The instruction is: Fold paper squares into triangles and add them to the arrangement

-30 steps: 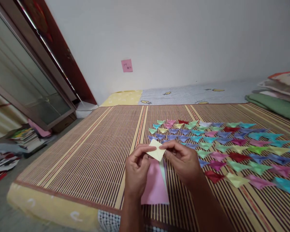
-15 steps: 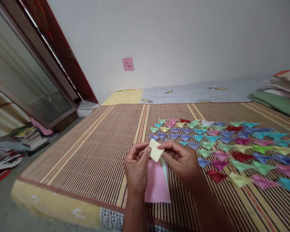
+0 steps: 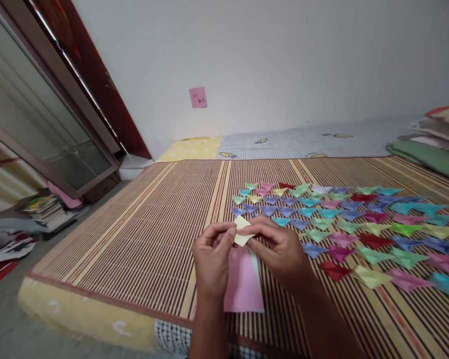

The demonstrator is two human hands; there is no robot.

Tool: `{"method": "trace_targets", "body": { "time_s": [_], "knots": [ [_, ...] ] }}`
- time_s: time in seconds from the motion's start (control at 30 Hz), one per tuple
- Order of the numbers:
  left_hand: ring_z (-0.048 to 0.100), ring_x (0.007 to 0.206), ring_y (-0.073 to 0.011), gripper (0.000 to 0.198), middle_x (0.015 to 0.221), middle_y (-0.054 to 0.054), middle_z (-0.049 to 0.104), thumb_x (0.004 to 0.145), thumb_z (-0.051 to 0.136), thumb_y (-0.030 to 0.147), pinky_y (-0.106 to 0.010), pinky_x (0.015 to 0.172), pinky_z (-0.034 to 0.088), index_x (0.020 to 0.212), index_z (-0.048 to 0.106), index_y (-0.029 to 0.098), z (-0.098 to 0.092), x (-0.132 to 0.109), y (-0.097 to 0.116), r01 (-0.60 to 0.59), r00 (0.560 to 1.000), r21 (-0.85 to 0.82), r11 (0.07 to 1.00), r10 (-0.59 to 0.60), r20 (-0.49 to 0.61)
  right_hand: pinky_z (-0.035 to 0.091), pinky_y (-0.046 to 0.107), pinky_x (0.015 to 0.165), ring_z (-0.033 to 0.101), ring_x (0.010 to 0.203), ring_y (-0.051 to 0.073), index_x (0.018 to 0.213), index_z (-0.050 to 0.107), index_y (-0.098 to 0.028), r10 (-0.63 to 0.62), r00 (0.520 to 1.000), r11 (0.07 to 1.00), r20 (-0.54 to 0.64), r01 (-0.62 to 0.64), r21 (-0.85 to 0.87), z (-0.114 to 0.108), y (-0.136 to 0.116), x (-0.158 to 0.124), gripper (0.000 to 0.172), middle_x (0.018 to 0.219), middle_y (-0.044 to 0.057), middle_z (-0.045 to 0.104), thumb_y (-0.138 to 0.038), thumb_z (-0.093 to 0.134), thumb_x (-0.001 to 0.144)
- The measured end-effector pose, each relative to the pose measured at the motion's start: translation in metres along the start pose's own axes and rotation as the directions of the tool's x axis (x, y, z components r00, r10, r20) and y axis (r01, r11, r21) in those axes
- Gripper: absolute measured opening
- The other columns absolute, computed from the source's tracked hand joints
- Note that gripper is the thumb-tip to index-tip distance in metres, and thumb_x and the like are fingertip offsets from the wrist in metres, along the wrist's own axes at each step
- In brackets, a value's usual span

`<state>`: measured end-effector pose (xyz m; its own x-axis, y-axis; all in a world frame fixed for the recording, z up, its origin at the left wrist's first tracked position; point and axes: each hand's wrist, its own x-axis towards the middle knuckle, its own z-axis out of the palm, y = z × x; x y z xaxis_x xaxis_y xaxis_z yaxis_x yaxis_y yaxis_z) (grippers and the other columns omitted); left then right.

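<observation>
A small folded piece of pale yellow paper (image 3: 242, 238) is held up between both hands above the mat. My left hand (image 3: 214, 252) pinches its left side between thumb and fingers. From the right, my right hand (image 3: 279, 247) grips the other side, its index finger lying across the paper's face. Below them, sheets of pink paper (image 3: 243, 284) lie on the mat, with a pale green edge showing at their right. Rows of folded paper boats (image 3: 336, 253) in many colours spread out to the right of my hands.
A striped bamboo mat (image 3: 134, 224) covers the bed. Folded bedding (image 3: 430, 157) is piled at the far right. A pink note (image 3: 198, 97) sticks to the wall. Books (image 3: 47, 212) are stacked on the left, beyond the bed's edge, near a glass-panelled door (image 3: 60, 109).
My right index finger has moved left across the yellow paper and now covers more of it. Both hands keep hold of the paper in nearly the same place.
</observation>
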<state>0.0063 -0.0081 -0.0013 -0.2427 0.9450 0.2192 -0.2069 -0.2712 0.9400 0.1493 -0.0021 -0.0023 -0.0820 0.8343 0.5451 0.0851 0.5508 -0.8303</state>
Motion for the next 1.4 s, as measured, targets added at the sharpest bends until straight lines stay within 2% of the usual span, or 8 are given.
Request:
{"method": "trace_targets", "body": {
  "time_s": [0.1, 0.2, 0.4, 0.6, 0.97, 1.2, 1.27, 1.4],
  "knots": [
    [0.068, 0.071, -0.0140, 0.016, 0.081, -0.005, 0.075, 0.085, 0.078, 0.032, -0.024, 0.068, 0.058, 0.088, 0.081, 0.017, -0.002, -0.001, 0.003, -0.015, 0.997, 0.029, 0.999, 0.013, 0.072, 0.053, 0.032, 0.076, 0.067, 0.086, 0.018, 0.089, 0.078, -0.023, 0.004, 1.000, 0.999, -0.005, -0.004, 0.040, -0.001, -0.003, 0.001, 0.012, 0.089, 0.003, 0.070, -0.017, 0.067, 0.090],
    [0.070, 0.079, -0.0158, 0.015, 0.088, -0.005, 0.075, 0.078, 0.085, 0.027, -0.026, 0.072, 0.059, 0.090, 0.082, 0.018, 0.000, -0.003, 0.005, -0.060, 0.992, 0.022, 0.998, 0.057, 0.113, 0.052, 0.031, 0.071, 0.066, 0.079, 0.017, 0.083, 0.076, -0.021, 0.031, 0.999, 0.998, -0.036, -0.028, 0.062, 0.000, -0.006, 0.000, 0.014, 0.082, 0.002, 0.069, -0.023, 0.066, 0.094],
    [0.067, 0.070, -0.0138, 0.006, 0.077, -0.003, 0.071, 0.082, 0.080, 0.022, -0.023, 0.065, 0.057, 0.078, 0.080, 0.017, 0.006, -0.005, 0.008, -0.155, 0.985, 0.009, 0.988, 0.154, 0.076, 0.053, 0.028, 0.066, 0.067, 0.071, 0.016, 0.081, 0.070, -0.020, 0.101, 0.991, 0.995, -0.090, -0.098, 0.033, 0.006, -0.012, -0.003, 0.014, 0.074, 0.001, 0.070, -0.025, 0.065, 0.094],
    [0.066, 0.069, -0.0134, 0.010, 0.075, -0.002, 0.071, 0.085, 0.078, 0.023, -0.023, 0.066, 0.055, 0.078, 0.075, 0.017, 0.004, -0.008, 0.009, -0.136, 0.988, 0.055, 0.989, 0.132, 0.074, 0.047, 0.025, 0.053, 0.060, 0.057, 0.014, 0.079, 0.069, -0.021, 0.094, 0.981, 0.990, -0.171, -0.111, -0.091, 0.010, -0.015, -0.006, 0.013, 0.066, -0.002, 0.067, -0.027, 0.068, 0.091],
    [0.067, 0.068, -0.0147, 0.009, 0.075, -0.001, 0.070, 0.087, 0.076, 0.024, -0.025, 0.065, 0.056, 0.081, 0.072, 0.018, 0.004, -0.011, 0.010, -0.174, 0.984, 0.130, 0.976, 0.168, 0.054, 0.049, 0.026, 0.052, 0.065, 0.055, 0.014, 0.080, 0.066, -0.022, 0.082, 0.972, 0.993, -0.222, -0.098, -0.062, 0.016, -0.018, -0.007, 0.012, 0.064, -0.003, 0.068, -0.025, 0.068, 0.091],
    [0.067, 0.067, -0.0136, 0.009, 0.074, 0.000, 0.069, 0.091, 0.072, 0.023, -0.024, 0.064, 0.055, 0.083, 0.071, 0.019, 0.001, -0.013, 0.012, -0.223, 0.974, 0.221, 0.949, 0.208, 0.091, 0.052, 0.027, 0.053, 0.067, 0.057, 0.015, 0.084, 0.064, -0.022, 0.119, 0.968, 0.992, -0.219, -0.125, -0.011, 0.018, -0.016, -0.009, 0.012, 0.065, -0.002, 0.068, -0.028, 0.068, 0.093],
    [0.067, 0.067, -0.0135, 0.010, 0.074, 0.001, 0.069, 0.092, 0.071, 0.023, -0.024, 0.064, 0.055, 0.083, 0.070, 0.019, 0.002, -0.013, 0.012, -0.232, 0.971, 0.226, 0.946, 0.214, 0.103, 0.053, 0.026, 0.053, 0.068, 0.059, 0.016, 0.092, 0.063, -0.022, 0.161, 0.961, 0.987, -0.223, -0.156, 0.039, 0.018, -0.015, -0.009, 0.009, 0.067, -0.002, 0.069, -0.030, 0.069, 0.092],
    [0.065, 0.067, -0.0134, 0.012, 0.073, 0.001, 0.068, 0.093, 0.069, 0.022, -0.024, 0.065, 0.054, 0.082, 0.068, 0.019, 0.004, -0.013, 0.011, -0.220, 0.973, 0.235, 0.947, 0.196, 0.121, 0.055, 0.028, 0.057, 0.068, 0.064, 0.017, 0.109, 0.065, -0.021, 0.242, 0.959, 0.968, -0.144, -0.229, 0.103, 0.015, -0.009, -0.008, 0.021, 0.073, 0.000, 0.071, -0.033, 0.069, 0.092]
  ]
}}
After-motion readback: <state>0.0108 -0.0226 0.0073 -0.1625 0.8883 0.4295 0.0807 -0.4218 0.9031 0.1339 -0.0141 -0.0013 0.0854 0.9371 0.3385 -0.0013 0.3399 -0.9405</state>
